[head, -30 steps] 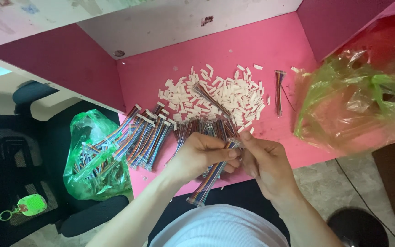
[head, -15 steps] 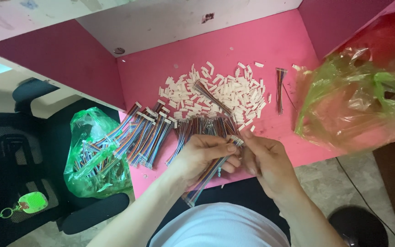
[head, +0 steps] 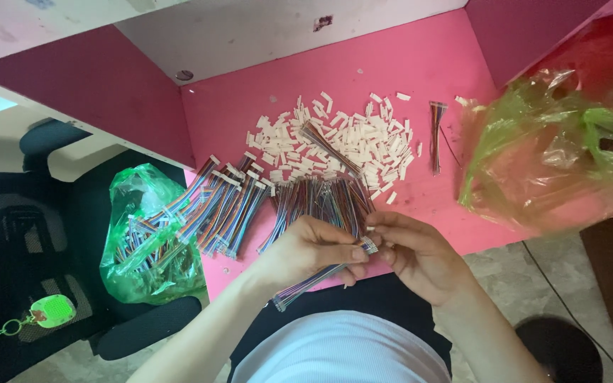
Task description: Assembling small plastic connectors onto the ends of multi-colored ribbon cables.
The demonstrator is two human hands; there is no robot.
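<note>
Both hands meet just over the near edge of the pink surface (head: 420, 92). The left hand (head: 310, 250) grips a multicoloured ribbon cable (head: 313, 278) that slants down toward the lap; its upper stretch is hidden inside the palm. The right hand (head: 416, 252) pinches the cable's end, where a small white connector (head: 369, 246) sits between the fingertips (too small to tell whether it is fully seated). Behind the hands lies a spread of loose cables (head: 324, 198), partly covered by the knuckles, and beyond it a heap of white connectors (head: 363, 138). Finished cables (head: 225, 202) overhang the surface's left edge into a green bag (head: 143, 248). A crumpled clear green bag (head: 555, 149) crowds the right side, cut off by the frame. Bare pink remains at the back.
</note>
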